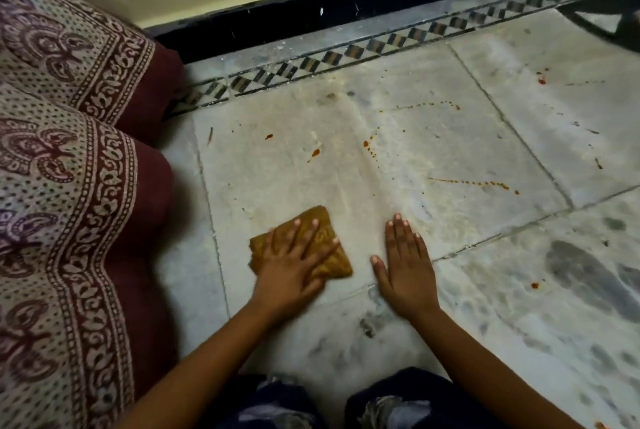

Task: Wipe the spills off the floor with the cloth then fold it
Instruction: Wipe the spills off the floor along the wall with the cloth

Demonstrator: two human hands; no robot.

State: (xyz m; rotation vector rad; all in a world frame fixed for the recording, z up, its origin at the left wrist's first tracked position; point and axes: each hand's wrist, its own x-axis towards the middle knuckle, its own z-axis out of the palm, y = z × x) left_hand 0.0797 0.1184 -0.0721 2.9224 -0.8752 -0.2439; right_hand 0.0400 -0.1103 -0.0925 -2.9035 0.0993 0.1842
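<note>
A folded mustard-brown cloth (330, 257) lies flat on the pale marble floor (433, 151). My left hand (294, 265) presses down on it with fingers spread. My right hand (405, 262) rests flat on the bare floor just right of the cloth, holding nothing. Red-orange spills dot the tile beyond the hands: a drop (316, 152), a smaller drop (268, 136), a trail of droplets (370, 144), a dotted line (485, 183) and spots at the far right (541, 81).
Two maroon patterned cushions (69, 151) crowd the left side. A dark skirting (311, 9) and a checkered tile border (346, 54) run along the wall beyond. My knees in dark trousers (398, 401) are at the bottom. A red spot (535, 285) lies to the right.
</note>
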